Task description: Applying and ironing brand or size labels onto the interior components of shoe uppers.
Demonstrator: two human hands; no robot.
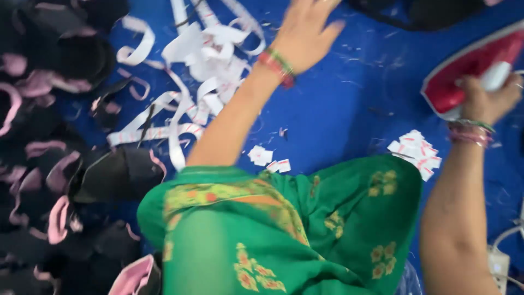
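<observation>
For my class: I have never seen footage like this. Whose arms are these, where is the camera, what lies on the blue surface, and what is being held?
There is only one picture, taken by a camera worn on a person's head and looking down, so the arms are the wearer's own. The green patterned cloth at the bottom is their clothing. The left hand reaches forward, open and blurred, above a heap of white paper strips; it holds nothing that I can see. The right hand grips the white handle of a red and white iron. On the blue surface lie small white labels with red marks, one stack near the right wrist and a few near the left arm. On the left is a pile of black pieces with pink trim.
</observation>
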